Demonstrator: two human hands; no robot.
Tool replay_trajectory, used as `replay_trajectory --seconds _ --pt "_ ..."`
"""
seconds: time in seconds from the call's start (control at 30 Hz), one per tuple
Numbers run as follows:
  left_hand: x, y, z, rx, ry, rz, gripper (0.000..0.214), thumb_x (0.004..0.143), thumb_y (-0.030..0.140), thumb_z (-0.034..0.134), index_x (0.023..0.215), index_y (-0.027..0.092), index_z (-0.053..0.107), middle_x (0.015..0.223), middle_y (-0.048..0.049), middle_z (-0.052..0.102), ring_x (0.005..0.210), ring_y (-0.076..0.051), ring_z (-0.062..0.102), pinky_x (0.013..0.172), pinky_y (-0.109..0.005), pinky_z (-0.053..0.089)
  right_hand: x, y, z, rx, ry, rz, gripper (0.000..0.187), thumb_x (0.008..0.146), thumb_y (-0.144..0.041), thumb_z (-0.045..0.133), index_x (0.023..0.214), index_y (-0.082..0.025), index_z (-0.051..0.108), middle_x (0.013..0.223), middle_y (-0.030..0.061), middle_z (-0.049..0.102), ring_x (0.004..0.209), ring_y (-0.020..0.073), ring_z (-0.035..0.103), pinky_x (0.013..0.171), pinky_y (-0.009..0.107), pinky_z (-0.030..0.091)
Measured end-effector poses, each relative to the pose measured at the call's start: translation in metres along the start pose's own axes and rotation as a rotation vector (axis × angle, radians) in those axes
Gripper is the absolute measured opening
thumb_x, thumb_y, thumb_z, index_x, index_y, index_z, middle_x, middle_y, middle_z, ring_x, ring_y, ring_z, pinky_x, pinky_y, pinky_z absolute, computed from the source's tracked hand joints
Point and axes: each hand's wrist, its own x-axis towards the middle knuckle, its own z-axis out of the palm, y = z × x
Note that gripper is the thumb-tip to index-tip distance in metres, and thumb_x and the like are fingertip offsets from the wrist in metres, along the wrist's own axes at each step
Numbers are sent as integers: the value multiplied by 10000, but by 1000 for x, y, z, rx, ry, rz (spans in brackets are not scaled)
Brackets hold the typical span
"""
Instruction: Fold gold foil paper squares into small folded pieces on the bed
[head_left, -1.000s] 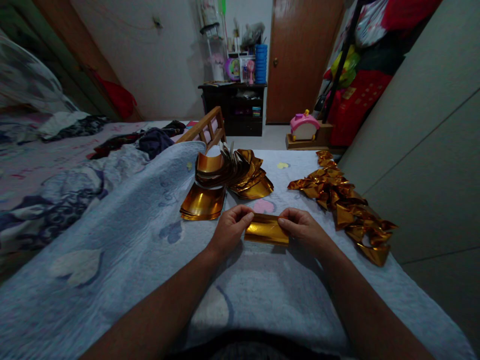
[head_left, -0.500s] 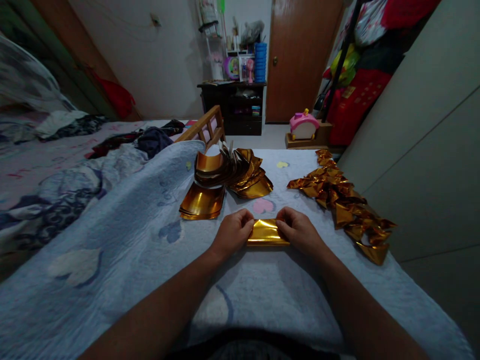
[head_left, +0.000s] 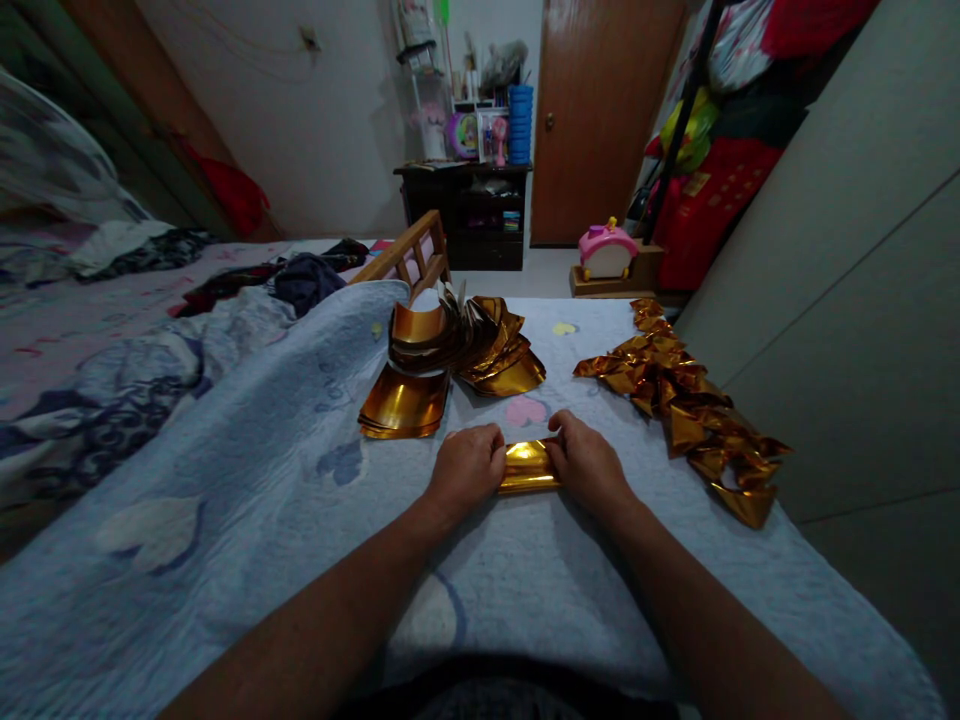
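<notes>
Between my two hands is a shiny gold foil paper, folded into a narrow horizontal strip just above the bed cover. My left hand is closed on its left end, thumb along the near side. At the right end my right hand pinches the same paper, with its index finger bent at the far edge. Beyond my hands, a fanned stack of gold foil sheets lies to the left. Several folded gold foil pieces form a long pile on the right.
A pale blue quilt with heart patterns lies under everything. Rumpled clothes and bedding are at the left, by a wooden bed rail. A pale cabinet rises on the right. A pink toy stands past the far edge.
My hands have shifted their grip on the gold foil paper. The right hand has moved slightly left and covers more of its end, and less of the strip shows.
</notes>
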Motion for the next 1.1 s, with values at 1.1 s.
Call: replay_trajectory --seconds 1.1 --pt "1 -11 -5 -117 -139 373 167 869 315 662 961 177 640 1030 -73 613 988 -238 545 885 -359 438 2 2 5 -176 -86 -338 184 909 -81 525 936 -168 685 990 81 647 889 208 532 788 315 360"
